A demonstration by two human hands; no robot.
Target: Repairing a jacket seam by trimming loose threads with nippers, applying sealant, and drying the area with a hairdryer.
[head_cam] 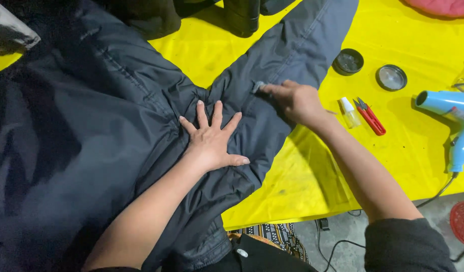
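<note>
A dark navy padded jacket (91, 126) lies spread over a yellow table cover (302, 176), one sleeve stretching up to the right. My left hand (211, 138) presses flat on the jacket near the armpit, fingers spread apart. My right hand (295, 100) rests on the sleeve, its fingertips pinching a small grey piece (258, 86) against the fabric.
Right of the sleeve lie a small clear bottle (349, 112) and red thread snips (370, 117). A round dark tin (348, 61) and its lid (391, 77) sit further back. A blue hair dryer (451, 118) lies at the right edge, its cord running to the floor.
</note>
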